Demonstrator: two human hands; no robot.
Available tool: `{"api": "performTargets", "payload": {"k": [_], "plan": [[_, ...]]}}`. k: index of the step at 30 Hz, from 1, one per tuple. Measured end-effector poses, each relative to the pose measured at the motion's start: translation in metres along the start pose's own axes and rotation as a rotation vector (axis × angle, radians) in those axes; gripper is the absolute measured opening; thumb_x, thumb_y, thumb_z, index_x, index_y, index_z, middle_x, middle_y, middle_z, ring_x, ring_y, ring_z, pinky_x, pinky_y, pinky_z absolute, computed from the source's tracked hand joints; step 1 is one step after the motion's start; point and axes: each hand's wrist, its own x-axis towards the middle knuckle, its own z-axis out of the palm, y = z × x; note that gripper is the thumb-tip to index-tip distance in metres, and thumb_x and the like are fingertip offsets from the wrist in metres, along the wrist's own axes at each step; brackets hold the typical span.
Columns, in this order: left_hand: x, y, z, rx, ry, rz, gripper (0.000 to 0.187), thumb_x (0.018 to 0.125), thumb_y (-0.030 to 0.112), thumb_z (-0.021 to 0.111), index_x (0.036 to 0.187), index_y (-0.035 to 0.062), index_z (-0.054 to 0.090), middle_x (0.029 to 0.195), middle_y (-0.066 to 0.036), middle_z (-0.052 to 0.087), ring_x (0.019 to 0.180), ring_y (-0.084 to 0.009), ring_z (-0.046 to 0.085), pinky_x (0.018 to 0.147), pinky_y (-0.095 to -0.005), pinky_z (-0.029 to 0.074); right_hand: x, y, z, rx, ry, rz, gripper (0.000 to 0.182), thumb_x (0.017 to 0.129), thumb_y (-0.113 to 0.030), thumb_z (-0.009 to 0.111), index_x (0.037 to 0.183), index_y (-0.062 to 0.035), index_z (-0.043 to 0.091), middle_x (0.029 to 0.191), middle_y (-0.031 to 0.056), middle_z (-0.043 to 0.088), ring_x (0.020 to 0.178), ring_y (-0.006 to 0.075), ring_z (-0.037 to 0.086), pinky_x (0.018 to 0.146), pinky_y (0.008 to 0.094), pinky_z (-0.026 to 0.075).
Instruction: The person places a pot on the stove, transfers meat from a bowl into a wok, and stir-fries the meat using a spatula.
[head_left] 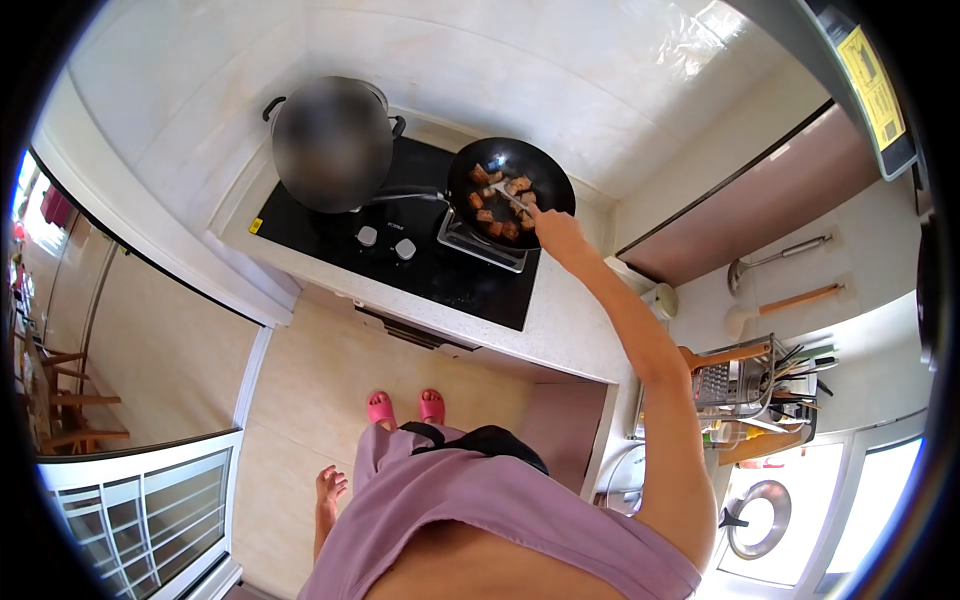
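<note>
My right hand (556,232) is closed around the end of a thin grey cooking utensil (516,201), whose far tip is down among the food in a black wok (555,180). Browned chunks of meat (484,215) lie spread over the wok's base. The wok sits on the right burner of a black hob (375,270), its long handle (405,193) pointing left. My left hand (331,487) hangs low beside my body, holding nothing, fingers loosely apart.
A large pot with dark side handles (398,127) stands on the left burner, blurred over. Two knobs (405,249) sit at the hob's front. A ladle (738,275) hangs on the right wall. A dish rack (735,385) with utensils stands right of my arm.
</note>
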Motion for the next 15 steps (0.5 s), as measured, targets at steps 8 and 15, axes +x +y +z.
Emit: {"api": "performTargets", "payload": {"k": [8, 15], "plan": [[-0.013, 0.000, -0.001, -0.016, 0.025, -0.015, 0.038, 0.086, 0.020, 0.046, 0.122, 0.0086, 0.042, 0.099, -0.011, 0.057, 0.072, -0.0177, 0.058, 0.065, -0.0319, 0.048, -0.046, 0.032, -0.011, -0.051, -0.051, 0.003, 0.037, 0.085, -0.017, 0.048, 0.121, -0.0078, 0.045, 0.063, 0.0139, 0.060, 0.059, 0.0302, 0.061, 0.051, 0.0405, 0.049], [-0.026, 0.014, 0.009, 0.018, 0.074, 0.035, 0.038, 0.087, 0.020, 0.046, 0.123, 0.0082, 0.041, 0.099, -0.011, 0.057, 0.071, -0.0182, 0.058, 0.064, -0.0312, 0.048, -0.091, 0.028, -0.010, 0.128, 0.011, 0.020, 0.037, 0.084, -0.017, 0.050, 0.120, -0.0071, 0.047, 0.060, 0.0173, 0.057, 0.056, 0.0344, 0.058, 0.050, 0.0441, 0.047]]}}
